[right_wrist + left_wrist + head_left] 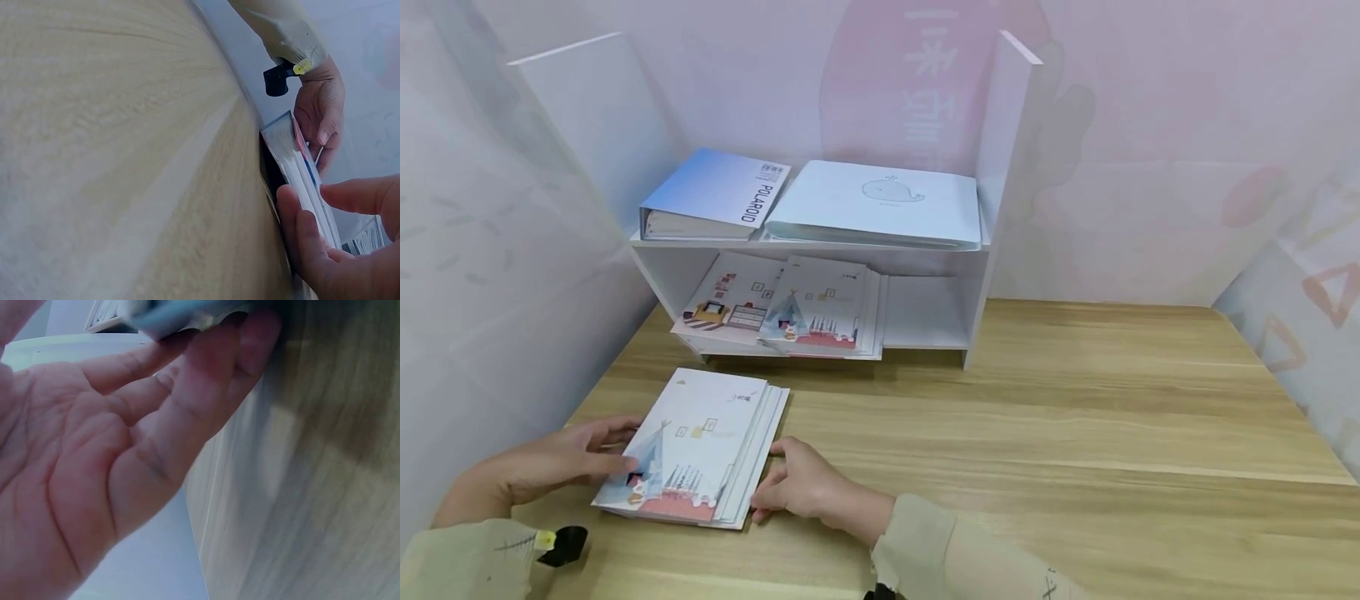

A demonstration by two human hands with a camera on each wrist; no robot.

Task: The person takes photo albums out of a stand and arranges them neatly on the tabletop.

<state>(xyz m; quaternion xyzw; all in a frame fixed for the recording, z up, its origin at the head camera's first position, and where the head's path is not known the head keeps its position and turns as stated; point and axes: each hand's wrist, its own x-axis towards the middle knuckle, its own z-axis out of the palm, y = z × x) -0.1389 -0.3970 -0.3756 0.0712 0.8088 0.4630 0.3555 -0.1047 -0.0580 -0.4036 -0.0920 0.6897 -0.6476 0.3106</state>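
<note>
A thick tent-illustrated book lies face up at the front left of the wood-grain tabletop, its left side gripped by the left hand with the thumb over the cover and fingers at the edge, while the right hand pinches its right edge between thumb and curled fingers. Behind it, a white two-tier shelf holds a similar tent-covered book overlapping a room-scene book below, with a blue-and-white POLAROID album beside a pale whale-print album above.
</note>
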